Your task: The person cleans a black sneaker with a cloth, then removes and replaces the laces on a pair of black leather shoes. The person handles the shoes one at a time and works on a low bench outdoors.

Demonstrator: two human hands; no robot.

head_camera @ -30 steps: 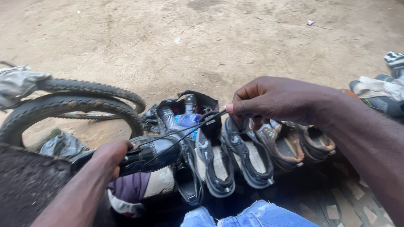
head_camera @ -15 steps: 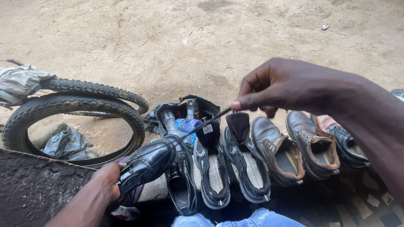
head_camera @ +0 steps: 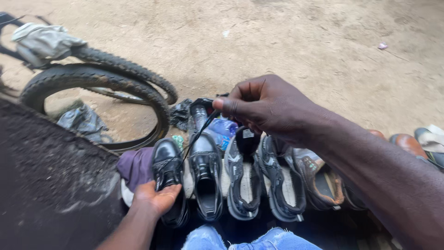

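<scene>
My left hand [head_camera: 157, 198] grips a shiny black leather shoe [head_camera: 167, 171] by its heel at the left end of a row of shoes. My right hand [head_camera: 266, 107] is raised above the row and pinches the end of a black shoelace [head_camera: 198, 134] that runs taut down to the black shoe. Beside it stands a second black leather shoe [head_camera: 205, 178]. Right of that stand two grey and black sneakers [head_camera: 240, 185] and a brown boot [head_camera: 319, 178], partly hidden by my right forearm.
Two bicycle tyres [head_camera: 115, 83] lie on the dirt ground at the left, with a grey cloth [head_camera: 41, 41] over them. A dark rough slab [head_camera: 46, 176] fills the lower left. A purple cloth [head_camera: 136, 166], a plastic bottle [head_camera: 222, 129] and brown shoes [head_camera: 407, 143] lie nearby.
The black shoe has been turned from lying on its side to upright in the row, held at the heel. My right hand has moved left, still pulling the lace.
</scene>
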